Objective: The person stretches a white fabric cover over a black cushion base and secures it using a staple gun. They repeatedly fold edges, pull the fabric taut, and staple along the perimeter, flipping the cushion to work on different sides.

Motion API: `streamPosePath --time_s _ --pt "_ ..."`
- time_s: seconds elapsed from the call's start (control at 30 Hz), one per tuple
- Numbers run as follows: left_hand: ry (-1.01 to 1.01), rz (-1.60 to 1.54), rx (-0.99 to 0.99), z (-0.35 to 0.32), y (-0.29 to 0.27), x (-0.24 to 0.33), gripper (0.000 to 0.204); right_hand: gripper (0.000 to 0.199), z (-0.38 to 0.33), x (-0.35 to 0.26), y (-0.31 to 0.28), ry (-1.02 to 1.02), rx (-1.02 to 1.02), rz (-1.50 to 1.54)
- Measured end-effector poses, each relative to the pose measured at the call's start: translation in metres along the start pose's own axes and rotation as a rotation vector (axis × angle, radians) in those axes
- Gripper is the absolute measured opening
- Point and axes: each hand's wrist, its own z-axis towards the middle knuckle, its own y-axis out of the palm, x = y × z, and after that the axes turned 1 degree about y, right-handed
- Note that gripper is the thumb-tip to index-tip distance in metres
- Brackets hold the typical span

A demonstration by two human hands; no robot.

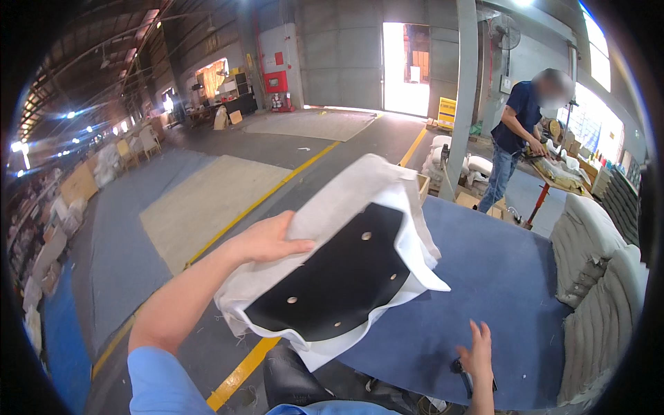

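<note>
My left hand [275,238] grips the upper left edge of a seat cushion [339,266], thumb pressed onto its near face. The cushion is tilted up in the air, its black backing board with several round holes facing me. White padding and light grey fabric stick out loosely around the board. Over the near right part of the blue-grey table [484,277], my right hand [477,353] is open, with fingers stretched apart. Beside and partly beneath it lies a black object [459,366], mostly hidden, whose kind I cannot make out.
Stacked grey cushions [600,304] stand along the table's right edge. Beyond the table, a co-worker [515,124] in a dark shirt bends over another bench. A pillar [458,104] rises behind the table's far edge. Yellow lines [304,173] cross the floor at left.
</note>
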Motion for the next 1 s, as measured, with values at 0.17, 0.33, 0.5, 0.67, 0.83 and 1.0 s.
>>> streamPosePath --time_s 0.17,0.33,0.5,0.67,0.83,1.0 --pt "0.344 -0.159 -0.213 0.014 0.022 0.071 0.095 0.087 0.029 -0.176 -0.071 -0.269 -0.13 1.154" --pt "0.657 -0.608 -0.572 0.037 0.139 0.12 0.078 0.082 0.006 -0.154 -0.08 -0.071 -0.004 1.496" --pt "0.41 -0.328 -0.347 0.035 0.303 0.039 0.074 0.071 -0.006 -0.103 -0.108 0.358 -0.119 1.755" --pt "-0.073 -0.36 -0.367 0.053 0.351 0.008 0.095 0.073 -0.047 0.027 -0.084 0.697 0.027 1.174" --pt "-0.367 -0.885 -0.349 0.038 0.364 -0.052 0.095 0.073 -0.029 0.012 -0.049 0.503 0.045 1.026" --pt "-0.475 -1.511 -0.36 -0.007 0.325 -0.048 0.078 0.072 -0.008 0.0 -0.088 0.436 0.06 0.958"
